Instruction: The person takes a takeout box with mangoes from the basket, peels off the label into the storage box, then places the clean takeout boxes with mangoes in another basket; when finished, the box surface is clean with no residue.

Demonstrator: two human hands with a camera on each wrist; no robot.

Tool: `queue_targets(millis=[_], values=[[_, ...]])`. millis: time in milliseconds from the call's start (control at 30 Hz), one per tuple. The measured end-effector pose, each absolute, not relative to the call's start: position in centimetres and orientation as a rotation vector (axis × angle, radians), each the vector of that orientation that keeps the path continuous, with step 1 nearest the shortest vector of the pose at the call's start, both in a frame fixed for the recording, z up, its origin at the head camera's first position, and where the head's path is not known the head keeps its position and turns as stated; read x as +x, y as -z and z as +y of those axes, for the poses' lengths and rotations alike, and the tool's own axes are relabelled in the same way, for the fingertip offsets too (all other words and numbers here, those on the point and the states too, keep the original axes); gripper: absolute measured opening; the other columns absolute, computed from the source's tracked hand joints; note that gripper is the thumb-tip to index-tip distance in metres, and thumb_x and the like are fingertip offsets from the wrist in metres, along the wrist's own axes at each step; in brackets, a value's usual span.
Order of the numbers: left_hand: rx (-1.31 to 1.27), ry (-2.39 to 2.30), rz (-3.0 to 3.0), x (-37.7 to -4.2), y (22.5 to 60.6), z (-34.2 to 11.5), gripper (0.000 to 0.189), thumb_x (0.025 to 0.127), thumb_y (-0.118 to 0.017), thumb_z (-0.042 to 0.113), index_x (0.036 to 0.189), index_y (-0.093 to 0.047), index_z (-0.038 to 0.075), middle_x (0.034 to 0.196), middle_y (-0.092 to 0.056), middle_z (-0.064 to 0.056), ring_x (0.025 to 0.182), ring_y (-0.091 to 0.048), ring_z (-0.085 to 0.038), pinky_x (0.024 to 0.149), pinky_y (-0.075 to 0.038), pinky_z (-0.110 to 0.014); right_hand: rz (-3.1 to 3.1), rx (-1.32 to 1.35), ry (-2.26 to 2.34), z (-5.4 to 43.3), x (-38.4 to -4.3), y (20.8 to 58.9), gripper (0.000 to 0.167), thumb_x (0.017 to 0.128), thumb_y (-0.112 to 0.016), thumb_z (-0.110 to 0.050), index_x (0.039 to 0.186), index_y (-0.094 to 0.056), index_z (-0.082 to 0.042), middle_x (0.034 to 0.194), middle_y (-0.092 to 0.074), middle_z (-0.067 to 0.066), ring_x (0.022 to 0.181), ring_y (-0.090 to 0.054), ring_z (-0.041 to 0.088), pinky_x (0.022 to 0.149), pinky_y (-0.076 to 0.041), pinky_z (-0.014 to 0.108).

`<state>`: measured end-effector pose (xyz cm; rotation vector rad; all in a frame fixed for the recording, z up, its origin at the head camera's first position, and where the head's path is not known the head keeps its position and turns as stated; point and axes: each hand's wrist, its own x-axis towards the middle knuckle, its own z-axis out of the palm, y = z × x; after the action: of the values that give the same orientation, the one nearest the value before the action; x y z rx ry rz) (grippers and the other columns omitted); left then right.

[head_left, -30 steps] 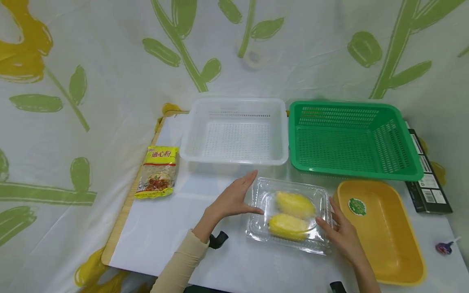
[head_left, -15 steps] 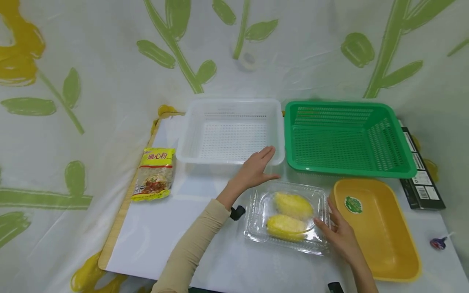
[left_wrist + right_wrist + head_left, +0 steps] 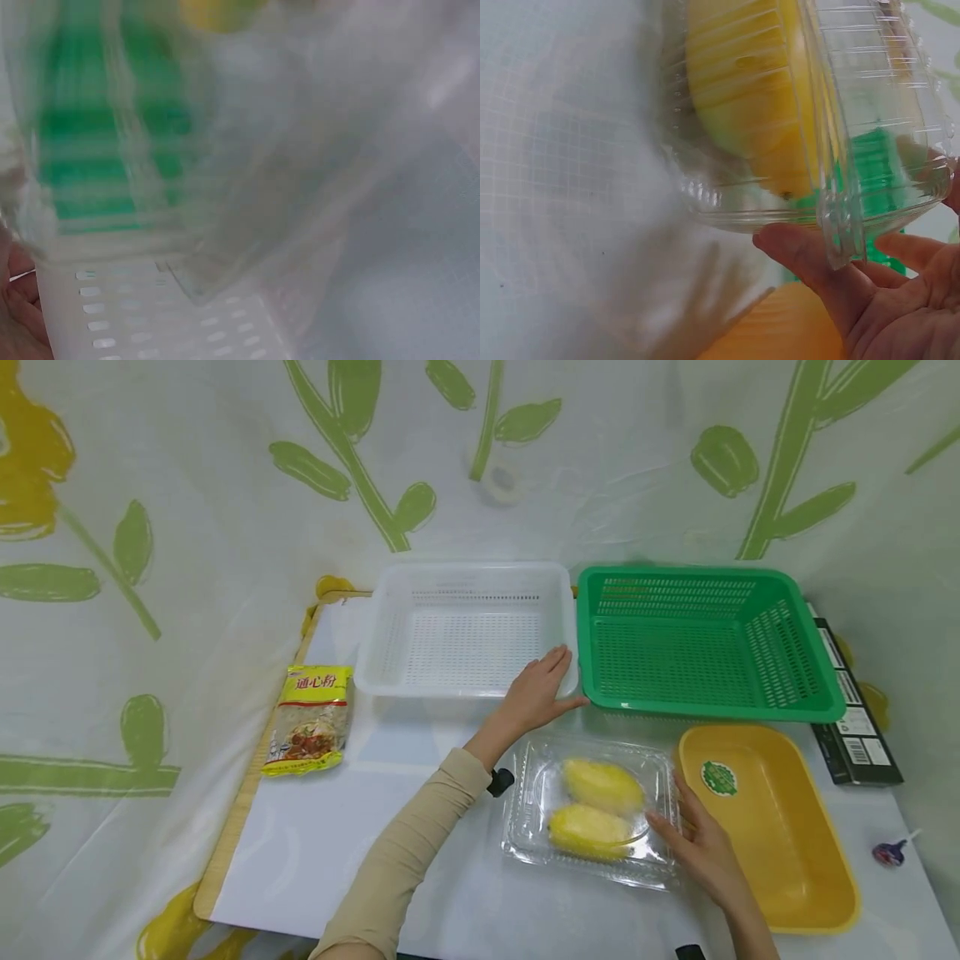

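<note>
My right hand (image 3: 697,843) grips the right end of a clear plastic clamshell box (image 3: 525,827), thumb on the near side and fingers behind. Two yellow fruits that look like mangoes (image 3: 596,831) lie inside it. In the right wrist view the thumb and fingers close around the box end (image 3: 840,217). My left hand (image 3: 532,693) reaches to the front right corner of the white perforated basket (image 3: 442,683), fingers extended over the rim and thumb spread apart. The left wrist view is mostly filled by blurred clear plastic, with the white basket (image 3: 157,315) below it.
A green perforated basket (image 3: 705,706) stands right of the white one. A yellow tub (image 3: 795,860) sits beside my right hand, with a black box (image 3: 862,752) and a lollipop (image 3: 890,853) further right. A pasta packet (image 3: 307,718) lies left on the white tabletop (image 3: 315,843).
My left hand has left the left side of the clamshell box and moved up to the white basket's front right corner. The right hand keeps its grip on the box, nearly in place.
</note>
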<state>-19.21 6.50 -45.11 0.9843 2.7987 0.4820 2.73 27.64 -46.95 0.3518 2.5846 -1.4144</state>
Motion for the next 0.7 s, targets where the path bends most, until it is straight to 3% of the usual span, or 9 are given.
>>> queue_targets(millis=[167, 267, 400, 433, 500, 600, 633, 667, 700], values=[[1.004, -0.511, 2.803, -19.4, 45.3, 6.6, 0.090, 0.086, -0.064, 0.054, 0.150, -0.028, 0.002, 0.159, -0.025, -0.010, 0.147, -0.026, -0.021, 0.117, -0.030, -0.041, 2.582, 0.370, 1.407, 28.2, 3.3, 46.5, 0.077, 0.094, -0.062, -0.025, 0.155, -0.016, -0.011, 0.146, -0.034, 0.034, 0.123, -0.050, 0.048, 0.092, -0.050, 0.050], [1.023, -0.509, 2.812, -19.5, 45.4, 6.6, 0.092, 0.084, -0.064, 0.056, 0.150, -0.029, 0.002, 0.158, -0.026, -0.011, 0.146, -0.027, -0.021, 0.117, -0.031, -0.041, 2.509, 0.413, 1.499, 28.6, 3.7, 46.2, 0.076, 0.095, -0.060, -0.020, 0.155, -0.015, -0.011, 0.139, -0.042, 0.038, 0.101, -0.069, 0.024, 0.074, -0.060, 0.036], [1.034, -0.533, 2.791, -19.6, 45.2, 6.7, 0.098, 0.080, -0.068, 0.057, 0.150, -0.028, 0.001, 0.159, -0.023, -0.010, 0.147, -0.024, -0.021, 0.117, -0.030, -0.041, 2.348, 0.491, 1.615, 29.5, 4.0, 45.4, 0.075, 0.098, -0.055, -0.020, 0.156, -0.008, -0.014, 0.139, -0.038, 0.041, 0.083, -0.063, -0.006, 0.062, -0.058, 0.028], [1.043, -0.535, 2.783, -19.6, 45.2, 6.7, 0.100, 0.079, -0.069, 0.057, 0.150, -0.027, 0.001, 0.160, -0.022, -0.010, 0.148, -0.023, -0.021, 0.118, -0.029, -0.041, 2.320, 0.505, 1.630, 29.9, 4.0, 45.3, 0.074, 0.099, -0.054, -0.020, 0.156, -0.007, -0.014, 0.138, -0.047, 0.032, 0.083, -0.062, -0.008, 0.062, -0.058, 0.028], [1.067, -0.510, 2.774, -19.7, 45.2, 6.8, 0.101, 0.079, -0.070, 0.057, 0.150, -0.026, 0.001, 0.160, -0.021, -0.010, 0.148, -0.022, -0.020, 0.118, -0.028, -0.041, 2.288, 0.549, 1.595, 30.8, 4.0, 45.0, 0.074, 0.100, -0.052, -0.025, 0.156, -0.004, -0.016, 0.140, -0.046, 0.030, 0.083, -0.061, -0.009, 0.064, -0.059, 0.029], [1.110, -0.436, 2.792, -19.6, 45.2, 6.9, 0.096, 0.081, -0.069, 0.055, 0.150, -0.028, 0.002, 0.160, -0.021, -0.010, 0.148, -0.022, -0.020, 0.118, -0.029, -0.039, 2.204, 0.576, 1.671, 32.6, 3.9, 44.5, 0.072, 0.101, -0.050, -0.023, 0.156, -0.004, -0.022, 0.119, -0.066, -0.005, 0.082, -0.062, -0.007, 0.064, -0.059, 0.029], [1.118, -0.408, 2.804, -19.6, 45.2, 6.9, 0.093, 0.082, -0.068, 0.053, 0.150, -0.029, 0.003, 0.160, -0.022, -0.009, 0.148, -0.023, -0.020, 0.118, -0.029, -0.039, 2.182, 0.576, 1.692, 33.2, 3.9, 44.3, 0.071, 0.101, -0.049, -0.023, 0.156, -0.003, -0.024, 0.110, -0.066, -0.019, 0.082, -0.063, -0.008, 0.064, -0.059, 0.028], [1.121, -0.385, 2.814, -19.6, 45.2, 7.0, 0.090, 0.084, -0.067, 0.053, 0.150, -0.030, 0.004, 0.159, -0.023, -0.009, 0.147, -0.024, -0.020, 0.118, -0.030, -0.038, 2.157, 0.571, 1.719, 33.7, 3.8, 43.9, 0.071, 0.102, -0.048, -0.022, 0.156, -0.002, -0.025, 0.111, -0.066, -0.019, 0.082, -0.063, -0.007, 0.065, -0.059, 0.028], [1.122, -0.365, 2.824, -19.6, 45.2, 7.1, 0.087, 0.085, -0.066, 0.051, 0.150, -0.031, 0.004, 0.159, -0.024, -0.009, 0.147, -0.025, -0.020, 0.117, -0.030, -0.038, 2.143, 0.572, 1.729, 34.3, 3.7, 43.6, 0.071, 0.102, -0.048, -0.023, 0.155, -0.002, -0.028, 0.103, -0.062, -0.030, 0.082, -0.063, -0.008, 0.066, -0.059, 0.028]])
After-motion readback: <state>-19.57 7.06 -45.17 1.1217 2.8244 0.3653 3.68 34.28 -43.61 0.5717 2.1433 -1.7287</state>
